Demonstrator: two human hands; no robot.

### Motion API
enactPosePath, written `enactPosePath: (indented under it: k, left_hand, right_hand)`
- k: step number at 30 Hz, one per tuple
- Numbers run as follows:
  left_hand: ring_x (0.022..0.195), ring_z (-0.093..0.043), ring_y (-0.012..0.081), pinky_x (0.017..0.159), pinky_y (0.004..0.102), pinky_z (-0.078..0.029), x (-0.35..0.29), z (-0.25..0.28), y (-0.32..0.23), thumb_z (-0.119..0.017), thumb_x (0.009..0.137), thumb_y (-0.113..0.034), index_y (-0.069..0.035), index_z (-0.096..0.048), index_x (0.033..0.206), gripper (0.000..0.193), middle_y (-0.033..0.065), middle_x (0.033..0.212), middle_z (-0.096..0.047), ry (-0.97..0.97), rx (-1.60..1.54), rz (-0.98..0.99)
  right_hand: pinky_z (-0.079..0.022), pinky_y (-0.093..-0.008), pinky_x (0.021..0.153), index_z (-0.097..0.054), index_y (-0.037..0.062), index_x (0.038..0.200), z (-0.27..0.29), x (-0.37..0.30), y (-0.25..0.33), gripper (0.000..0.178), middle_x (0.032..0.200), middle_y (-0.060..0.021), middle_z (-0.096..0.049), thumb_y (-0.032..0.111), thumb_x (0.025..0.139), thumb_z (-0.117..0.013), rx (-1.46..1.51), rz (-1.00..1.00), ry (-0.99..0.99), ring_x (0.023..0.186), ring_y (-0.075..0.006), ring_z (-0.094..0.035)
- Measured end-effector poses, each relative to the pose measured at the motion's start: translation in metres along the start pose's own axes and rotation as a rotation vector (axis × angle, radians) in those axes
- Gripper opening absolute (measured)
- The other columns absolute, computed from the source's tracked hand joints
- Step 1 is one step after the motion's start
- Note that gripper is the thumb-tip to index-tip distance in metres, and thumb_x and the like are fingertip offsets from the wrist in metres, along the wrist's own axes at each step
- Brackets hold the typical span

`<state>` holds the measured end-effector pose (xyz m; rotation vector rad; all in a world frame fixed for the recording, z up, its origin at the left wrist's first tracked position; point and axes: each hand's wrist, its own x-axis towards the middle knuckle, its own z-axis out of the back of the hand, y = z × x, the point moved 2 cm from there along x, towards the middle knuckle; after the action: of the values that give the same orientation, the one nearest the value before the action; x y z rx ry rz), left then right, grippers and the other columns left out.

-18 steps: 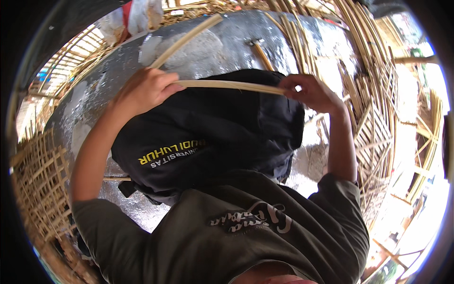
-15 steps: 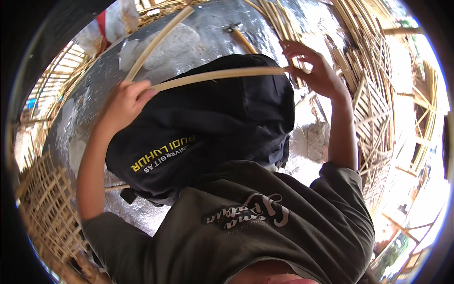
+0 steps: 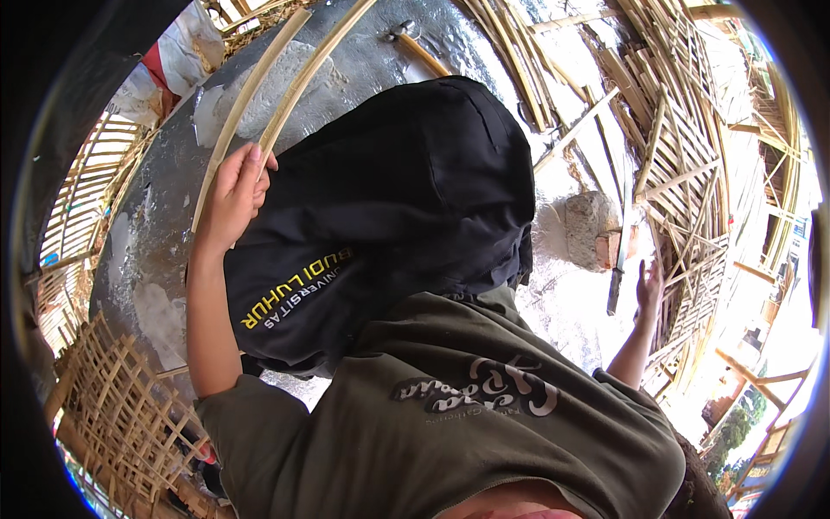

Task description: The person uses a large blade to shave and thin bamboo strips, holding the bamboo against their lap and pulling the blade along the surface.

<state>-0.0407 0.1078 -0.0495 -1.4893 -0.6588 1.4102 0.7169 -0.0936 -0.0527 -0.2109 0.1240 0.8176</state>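
Two long pale bamboo strips (image 3: 307, 82) run up and away from my left hand (image 3: 235, 197), which is closed around them in front of the black garment over my lap (image 3: 380, 182). To the right, my right hand (image 3: 648, 290) is raised with its fingers stretched and parted, holding nothing. Closest to it is a long knife (image 3: 616, 290) with a black handle, its blade leaning against a rough stone block (image 3: 590, 229). The two do not appear to touch.
A hammer (image 3: 419, 52) with a wooden handle lies on the grey floor (image 3: 164, 225) beyond my lap. Loose bamboo slats (image 3: 519, 65) and a large woven bamboo pile (image 3: 683, 173) stand at the right. A bamboo lattice (image 3: 130, 415) lies at the lower left.
My right hand has let go of the bamboo strip and swung right and toward me, near the knife. That strip now points away from me alongside the other, both in my left hand.
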Motion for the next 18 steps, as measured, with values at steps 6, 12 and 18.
enactPosePath:
  k: [6,12,18]
  left_hand:
    - [0.052,-0.029,-0.0020,0.044,0.0152,-0.023,0.001,-0.027,-0.002,-0.039,0.108,-0.032,-0.008,-0.053,0.097,0.030,-0.0086,0.065,-0.033,0.000,-0.155,-0.004]
    - [0.056,-0.034,0.0022,0.049,0.0203,-0.029,0.001,-0.052,0.004,-0.038,0.108,-0.023,-0.005,-0.054,0.094,0.028,-0.0060,0.065,-0.037,-0.113,-0.034,-0.166]
    - [0.054,-0.039,0.0073,0.052,0.0292,-0.035,-0.005,-0.059,0.018,-0.042,0.106,-0.021,0.000,-0.057,0.088,0.031,-0.0004,0.059,-0.042,-0.183,0.032,-0.165]
  right_hand:
    - [-0.045,-0.0432,0.101,-0.045,-0.0057,0.141,-0.038,-0.065,-0.023,0.096,0.121,-0.0300,-0.063,0.070,0.084,-0.060,0.159,-0.134,0.539,0.116,-0.0377,-0.060]
    - [-0.058,-0.0326,0.066,-0.060,-0.0035,0.089,-0.096,-0.047,-0.052,0.050,0.080,-0.0108,-0.064,0.037,0.077,-0.085,0.366,-0.146,0.359,0.070,-0.0197,-0.067]
    - [-0.056,-0.0322,0.060,-0.057,-0.0078,0.100,-0.086,-0.036,-0.040,0.054,0.080,-0.0162,-0.068,0.036,0.081,-0.081,0.517,-0.104,0.308,0.070,-0.0214,-0.070]
